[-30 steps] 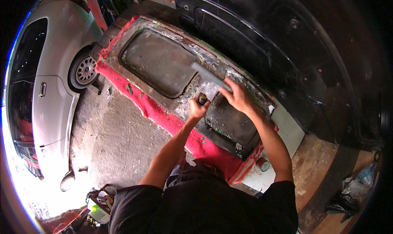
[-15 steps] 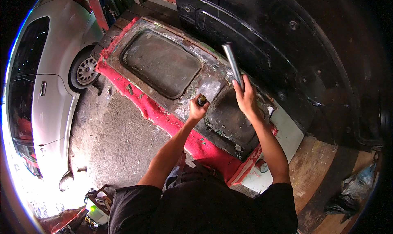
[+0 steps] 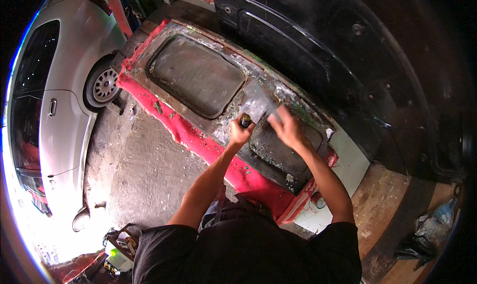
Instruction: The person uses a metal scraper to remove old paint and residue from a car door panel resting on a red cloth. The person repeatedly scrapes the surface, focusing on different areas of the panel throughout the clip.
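Metal bar (image 3: 264, 99) swung down, in right hand (image 3: 286, 126)

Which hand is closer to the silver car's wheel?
Left. The left hand, gripping a dark handle, is over the worn panel, right of the wheel; the right hand, holding a blurred gray bar, is farther right.

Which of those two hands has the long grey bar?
The right hand: a blurred grey bar juts from its grip, while the left hand grips a dark-topped tool.
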`<state>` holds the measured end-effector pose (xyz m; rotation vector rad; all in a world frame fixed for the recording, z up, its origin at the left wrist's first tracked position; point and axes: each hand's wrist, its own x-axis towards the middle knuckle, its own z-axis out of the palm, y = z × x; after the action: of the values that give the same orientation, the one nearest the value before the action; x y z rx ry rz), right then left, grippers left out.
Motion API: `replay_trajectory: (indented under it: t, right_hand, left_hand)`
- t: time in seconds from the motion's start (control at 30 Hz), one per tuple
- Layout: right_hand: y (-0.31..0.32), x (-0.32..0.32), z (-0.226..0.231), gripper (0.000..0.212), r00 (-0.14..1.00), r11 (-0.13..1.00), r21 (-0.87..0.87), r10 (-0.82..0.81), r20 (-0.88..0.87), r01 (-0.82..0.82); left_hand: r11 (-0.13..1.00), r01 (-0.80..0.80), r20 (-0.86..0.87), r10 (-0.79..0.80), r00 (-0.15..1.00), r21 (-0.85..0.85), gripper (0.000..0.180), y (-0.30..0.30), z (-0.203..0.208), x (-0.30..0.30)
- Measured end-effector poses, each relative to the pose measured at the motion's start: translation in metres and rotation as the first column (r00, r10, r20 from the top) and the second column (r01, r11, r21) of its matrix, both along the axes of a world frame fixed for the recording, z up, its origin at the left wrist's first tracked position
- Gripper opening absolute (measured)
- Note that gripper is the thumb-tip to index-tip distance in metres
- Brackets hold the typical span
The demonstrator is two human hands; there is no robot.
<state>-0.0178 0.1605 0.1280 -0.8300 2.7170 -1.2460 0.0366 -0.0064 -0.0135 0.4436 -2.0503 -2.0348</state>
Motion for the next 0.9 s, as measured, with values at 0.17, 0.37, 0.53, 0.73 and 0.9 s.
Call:
replay_trajectory:
  t: [0.17, 0.37, 0.53, 0.73, 0.9]
  right_hand:
    - [0.008, -0.005, 0.010, 0.029, 0.986, 0.961, 0.275, -0.012, 0.166, -0.035]
    - [0.008, -0.017, 0.026, 0.029, 0.969, 0.968, -0.053, -0.244, 0.048, 0.246]
    - [0.021, -0.008, 0.027, 0.033, 0.974, 0.976, 0.115, -0.197, 0.114, 0.184]
    - [0.021, 0.003, 0.014, 0.035, 0.976, 0.987, 0.068, -0.157, 0.152, 0.148]
    - [0.016, 0.008, 0.016, 0.034, 0.974, 0.988, 0.084, -0.144, 0.173, 0.131]
  left_hand:
    - [0.999, 0.038, 0.002, -0.038, 0.999, 0.029, 0.014, -0.003, 0.011, 0.004]
    - [0.992, 0.065, 0.066, -0.073, 0.995, 0.110, 0.015, -0.006, 0.009, 0.001]
    - [0.993, 0.042, 0.041, -0.047, 0.998, 0.115, 0.016, -0.011, 0.003, -0.008]
    - [0.994, 0.103, 0.070, -0.105, 0.992, 0.042, 0.016, -0.016, -0.003, -0.021]
    - [0.987, 0.152, 0.097, -0.156, 0.983, 0.050, 0.015, -0.016, 0.011, -0.017]
